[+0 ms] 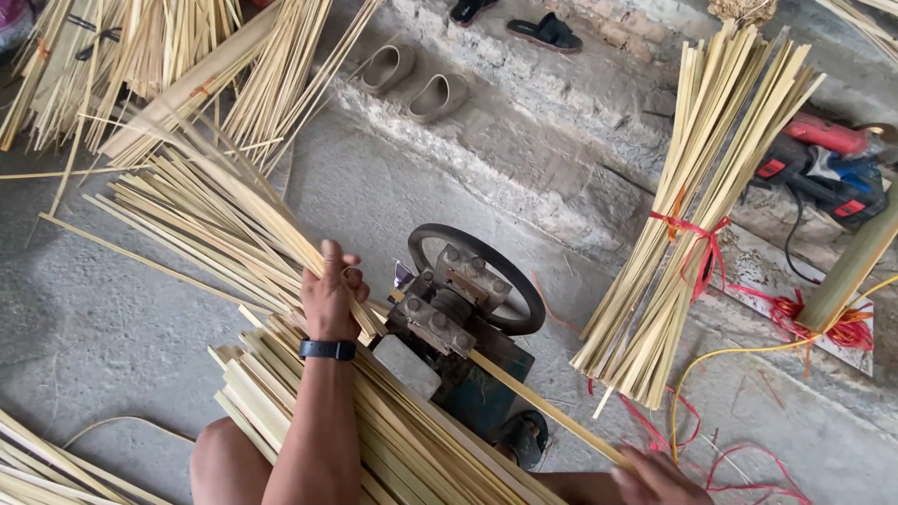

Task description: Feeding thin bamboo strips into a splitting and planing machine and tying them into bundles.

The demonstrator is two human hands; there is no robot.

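Nearest, the right hand (655,477) grips the near end of a bamboo strip (533,397), fingers closed around it; the strip's long axis runs up-left into the small splitting machine (463,323). The left hand (332,295) lies just left of the machine, fingers clasped on a sheaf of loose strips (215,201) fanning up-left. Beyond, right, leans a tied bundle (697,206); sandals (412,79) lie far off.
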